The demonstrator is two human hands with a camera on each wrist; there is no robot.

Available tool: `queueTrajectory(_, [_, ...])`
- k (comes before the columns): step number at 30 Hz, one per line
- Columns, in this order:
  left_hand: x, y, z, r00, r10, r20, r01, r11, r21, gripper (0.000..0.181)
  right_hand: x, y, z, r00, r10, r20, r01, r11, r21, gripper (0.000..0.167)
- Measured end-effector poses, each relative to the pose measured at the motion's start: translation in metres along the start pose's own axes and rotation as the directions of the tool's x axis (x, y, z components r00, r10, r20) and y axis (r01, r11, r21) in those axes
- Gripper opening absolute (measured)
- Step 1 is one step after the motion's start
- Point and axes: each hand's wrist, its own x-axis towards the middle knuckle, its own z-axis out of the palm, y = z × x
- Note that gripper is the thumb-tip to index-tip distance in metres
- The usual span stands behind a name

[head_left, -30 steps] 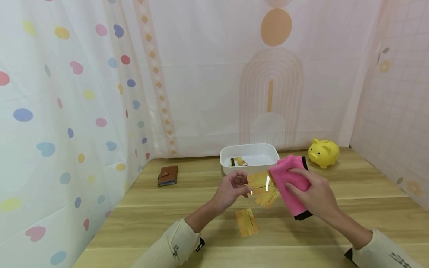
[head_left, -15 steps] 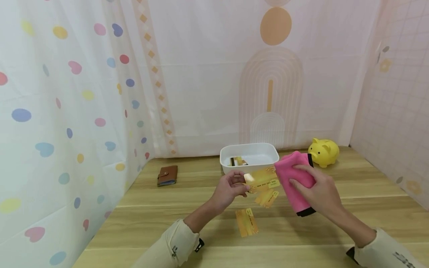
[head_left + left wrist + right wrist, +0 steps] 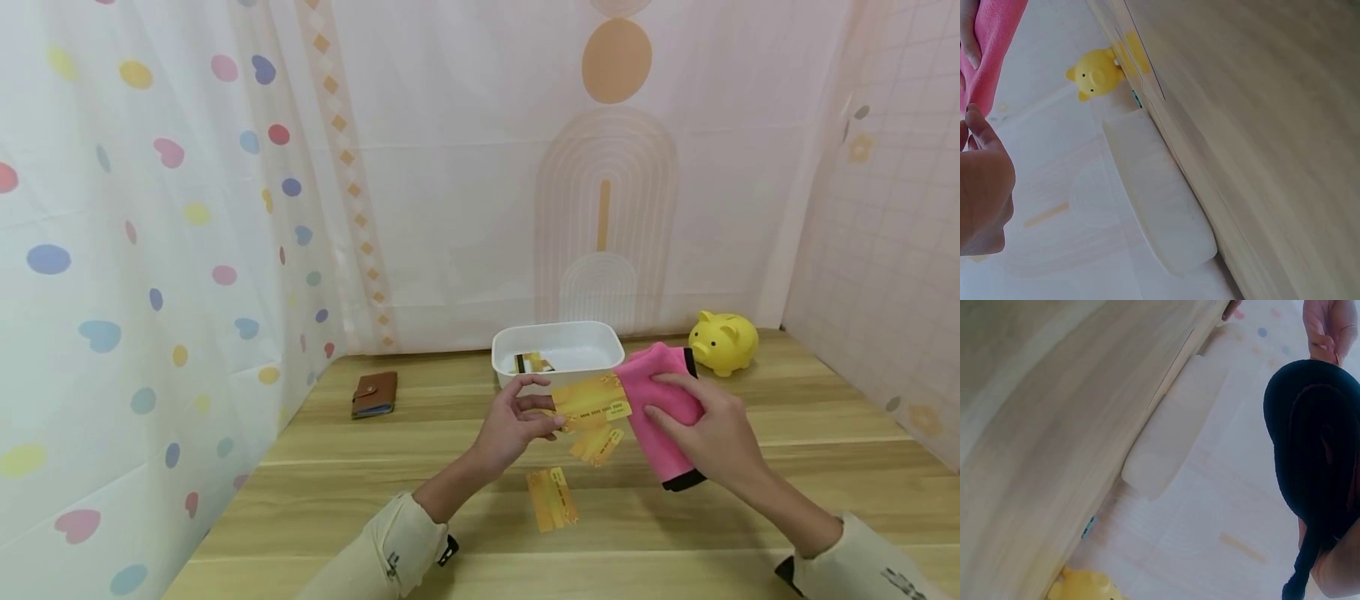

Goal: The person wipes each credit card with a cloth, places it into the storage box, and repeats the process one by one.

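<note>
In the head view, my left hand (image 3: 510, 427) pinches a glossy gold bank card (image 3: 588, 400) by its left end, above the table. A folded pink cloth (image 3: 667, 454) with black edging is gripped in my right hand (image 3: 723, 429), right at the card's right end. Whether cloth and card touch I cannot tell. Below them, two more gold cards lie on the wood: one (image 3: 597, 444) partly behind the held card, another (image 3: 552, 500) nearer me. The right wrist view shows the cloth's dark rolled edge (image 3: 1310, 431), which hides most of my right hand.
A white plastic bin (image 3: 558, 333) with some cards (image 3: 532, 362) inside stands at the back of the wooden table (image 3: 315, 508). A yellow piggy bank (image 3: 723, 342) is at the back right. On the left lies a brown wallet (image 3: 375, 394). Curtains hang behind.
The cloth has shifted right from over the card's right end, then slightly back left, uncovering more of the card. The held card's tilt has changed, and its bright glare is gone.
</note>
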Motion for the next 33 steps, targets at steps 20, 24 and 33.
queueTrajectory(20, [0.0003,-0.0041,-0.0029,0.998,0.066,-0.007,-0.064,0.989,0.132,0.034,-0.0015,0.0019,0.0010,0.999,0.029,0.020,-0.029,1.000,0.004,0.037])
queueTrajectory(24, [0.0016,-0.0039,-0.0008,0.995,0.072,-0.063,-0.062,0.986,0.153,0.023,-0.0017,0.0015,0.0014,0.999,0.031,0.028,-0.032,0.999,0.015,0.037])
queueTrajectory(33, [0.0024,-0.0029,0.0022,0.980,0.051,-0.191,-0.010,0.977,0.211,0.017,-0.0011,-0.0002,0.0013,0.999,0.024,0.029,-0.024,0.999,0.026,0.036])
